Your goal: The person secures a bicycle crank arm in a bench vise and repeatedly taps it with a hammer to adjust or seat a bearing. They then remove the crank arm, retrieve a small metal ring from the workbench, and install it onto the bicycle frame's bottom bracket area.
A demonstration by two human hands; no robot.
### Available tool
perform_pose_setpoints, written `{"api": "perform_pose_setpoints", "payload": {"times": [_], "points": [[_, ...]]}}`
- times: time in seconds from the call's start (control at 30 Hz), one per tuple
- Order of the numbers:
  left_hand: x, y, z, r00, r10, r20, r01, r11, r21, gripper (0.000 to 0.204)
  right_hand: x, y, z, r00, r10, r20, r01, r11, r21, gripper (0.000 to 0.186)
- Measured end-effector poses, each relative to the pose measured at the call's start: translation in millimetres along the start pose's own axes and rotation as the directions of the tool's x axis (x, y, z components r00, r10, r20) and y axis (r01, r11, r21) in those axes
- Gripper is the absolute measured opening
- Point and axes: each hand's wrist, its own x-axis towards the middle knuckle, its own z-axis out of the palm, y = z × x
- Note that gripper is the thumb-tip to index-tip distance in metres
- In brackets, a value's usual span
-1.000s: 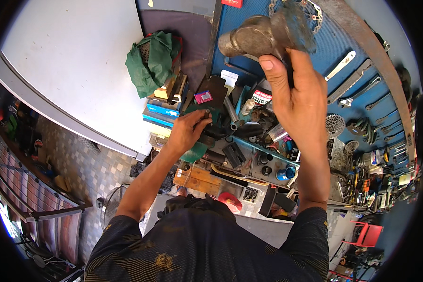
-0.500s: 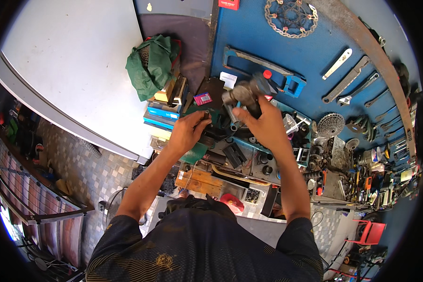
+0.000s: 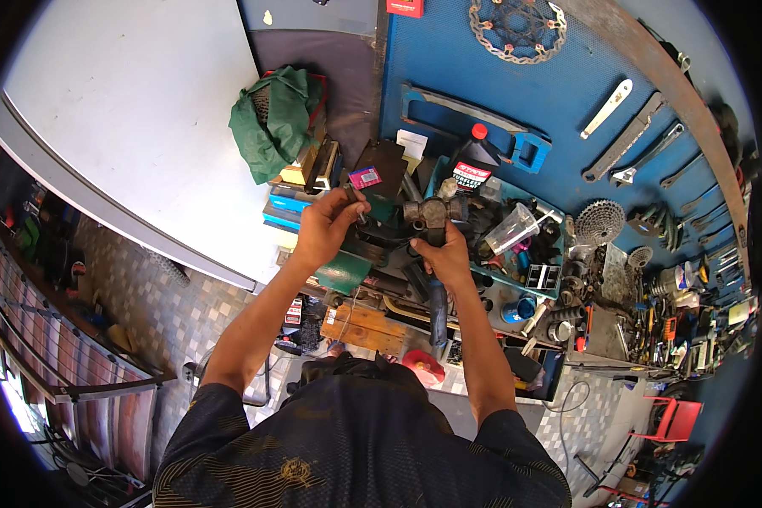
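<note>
My right hand [image 3: 445, 256] is closed round a hammer [image 3: 437, 309] just below its head, and the dark handle points down toward me. The heavy metal head sits over the cluttered bench, beside a blue-green tray [image 3: 516, 275]. To its left, my left hand [image 3: 323, 227] pinches a short dark metal rod [image 3: 353, 200], held close to upright. What lies under the rod's lower end is hard to make out among dark parts. A green piece [image 3: 345, 273] lies below my left hand, and a small pink box [image 3: 365, 177] is just beyond it.
A black bottle with a red cap [image 3: 476, 158] stands behind the tray, near a clear plastic cup [image 3: 513, 232]. Boxes topped by a green cloth [image 3: 271, 123] stack up at left. A hacksaw [image 3: 474, 118] and wrenches hang on the blue board. At right sits a blue tin [image 3: 518, 310].
The hammer, raised and blurred before, has come down and left with my right hand, its handle now showing. My left hand has shifted slightly up and left with the rod.
</note>
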Motion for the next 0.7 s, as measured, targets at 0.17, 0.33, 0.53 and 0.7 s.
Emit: {"api": "perform_pose_setpoints", "payload": {"times": [0.17,0.33,0.53,0.7], "points": [[2,-2,-4,0.999,-0.006,-0.036,0.002,0.994,-0.105,0.015,2,3,-2,0.999,-0.052,-0.009,0.050,0.990,-0.132,0.035],[7,3,-9,0.996,0.053,0.071,-0.058,0.996,0.066,0.013,4,1,-1,1.000,-0.031,-0.004,0.029,0.986,-0.164,0.033],[10,15,-12,0.975,0.023,0.223,-0.066,0.980,0.188,0.012,3,-3,-1,0.999,-0.031,-0.006,0.030,0.987,-0.157,0.034],[11,18,-13,0.965,-0.048,0.256,-0.011,0.974,0.226,0.015,4,-1,-2,0.998,-0.058,0.000,0.057,0.986,-0.155,0.034]]}}
